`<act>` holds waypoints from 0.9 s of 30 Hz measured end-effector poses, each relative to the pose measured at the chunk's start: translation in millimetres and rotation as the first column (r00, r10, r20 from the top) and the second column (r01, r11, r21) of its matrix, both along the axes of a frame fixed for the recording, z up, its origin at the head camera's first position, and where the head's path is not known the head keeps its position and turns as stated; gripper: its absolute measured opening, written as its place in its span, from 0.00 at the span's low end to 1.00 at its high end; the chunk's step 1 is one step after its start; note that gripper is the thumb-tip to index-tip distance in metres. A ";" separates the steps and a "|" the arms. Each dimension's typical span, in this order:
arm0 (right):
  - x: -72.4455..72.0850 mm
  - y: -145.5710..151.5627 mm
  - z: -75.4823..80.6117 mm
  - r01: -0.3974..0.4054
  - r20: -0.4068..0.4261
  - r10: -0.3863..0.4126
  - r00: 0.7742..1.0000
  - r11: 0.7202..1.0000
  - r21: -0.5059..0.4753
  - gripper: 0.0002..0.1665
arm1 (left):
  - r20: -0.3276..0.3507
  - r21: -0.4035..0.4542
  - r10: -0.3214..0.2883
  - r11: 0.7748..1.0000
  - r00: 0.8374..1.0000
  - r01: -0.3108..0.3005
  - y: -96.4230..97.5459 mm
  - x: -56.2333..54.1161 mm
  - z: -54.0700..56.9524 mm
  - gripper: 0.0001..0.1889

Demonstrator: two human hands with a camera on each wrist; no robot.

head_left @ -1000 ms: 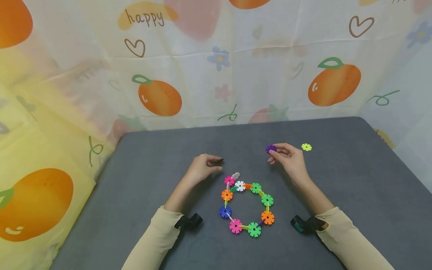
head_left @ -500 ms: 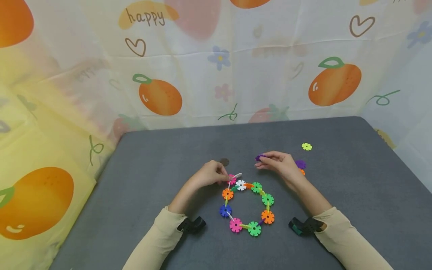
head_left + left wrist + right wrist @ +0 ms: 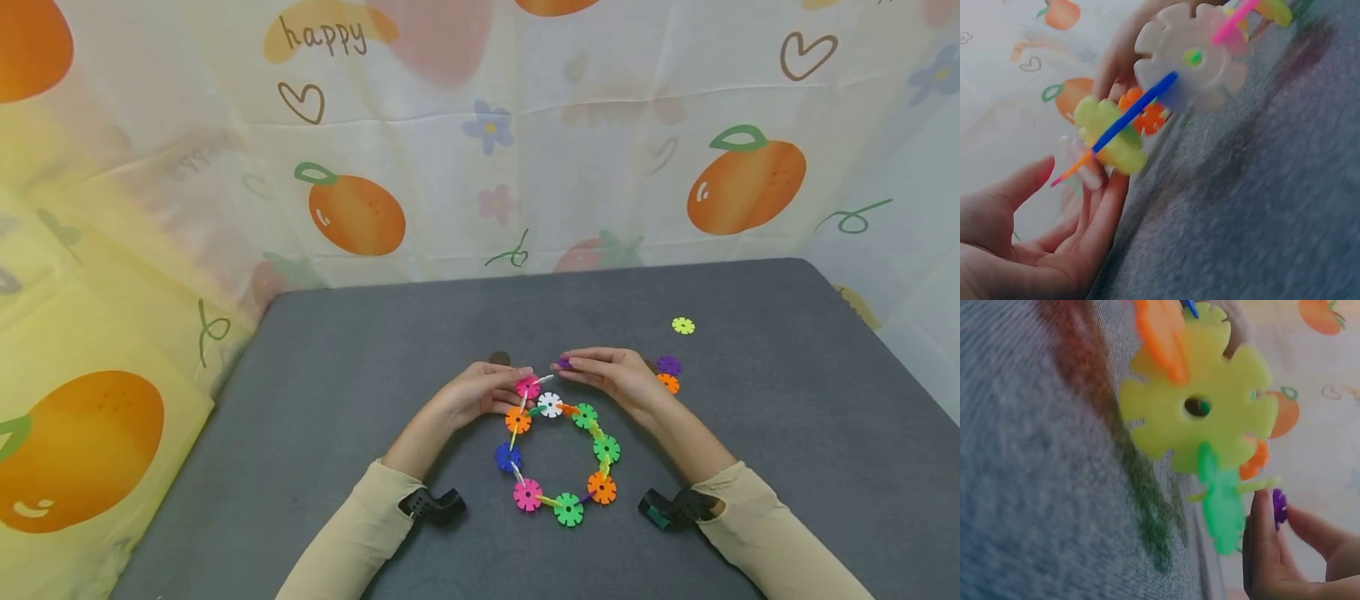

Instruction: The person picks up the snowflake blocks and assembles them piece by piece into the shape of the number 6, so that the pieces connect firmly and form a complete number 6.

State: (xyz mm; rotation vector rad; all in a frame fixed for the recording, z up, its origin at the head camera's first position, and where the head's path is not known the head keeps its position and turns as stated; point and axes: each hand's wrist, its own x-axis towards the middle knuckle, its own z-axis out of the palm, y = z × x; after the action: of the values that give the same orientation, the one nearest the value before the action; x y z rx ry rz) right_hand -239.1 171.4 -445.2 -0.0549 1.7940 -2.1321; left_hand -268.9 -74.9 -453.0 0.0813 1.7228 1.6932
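A ring-shaped chain of slotted plastic snowflake discs, in several colours, hangs from or rests below my left hand. That hand holds the chain near its loose end, at a pink disc with a white disc slotted onto it. In the left wrist view a large white disc of the chain covers part of the scene. Close by on the right, my right hand pinches a purple disc between thumb and fingers. This purple disc is near the white end disc; whether they touch I cannot tell.
Loose discs lie on the grey table: a yellow one at the back right, a purple one and an orange one beside my right hand, and a dark brown one behind my left hand. A fruit-print cloth hangs behind.
My left hand has moved right and taken hold of the chain at the pink disc, shifting its upper part. My right hand has brought the purple disc leftward and toward me.
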 end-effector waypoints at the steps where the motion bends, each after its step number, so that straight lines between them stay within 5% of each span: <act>1: 0.4 0.0 0.1 0.006 0.001 -0.006 1.000 1.000 0.004 0.27 | 0.002 0.007 -0.005 1.000 1.000 0.005 0.8 0.5 -0.5 0.20; 10: 1.7 0.4 2.9 0.077 -0.068 -0.070 0.995 0.992 0.102 0.26 | -0.044 0.048 -0.008 0.999 0.999 0.010 7.2 4.8 -1.5 0.20; 18: 5.8 0.4 15.3 0.122 -0.237 -0.095 0.967 0.988 0.100 0.18 | -0.128 0.245 -0.060 0.965 0.990 0.090 7.5 8.9 -3.8 0.14; 24: 13.4 6.9 39.7 0.040 -0.427 0.028 0.904 0.988 0.149 0.13 | -0.260 0.266 -0.122 0.944 0.958 0.193 7.1 12.5 5.5 0.12; 27: 15.5 13.6 49.7 -0.036 -0.516 0.134 0.846 0.980 0.195 0.08 | -0.370 0.216 -0.139 0.949 0.919 0.230 6.1 15.9 15.5 0.13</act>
State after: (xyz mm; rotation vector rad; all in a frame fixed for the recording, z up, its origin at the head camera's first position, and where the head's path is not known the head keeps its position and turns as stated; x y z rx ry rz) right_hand -223.5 185.0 -395.5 -0.7306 2.2215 -2.0058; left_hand -253.0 -68.8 -437.5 0.6853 1.6666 1.8267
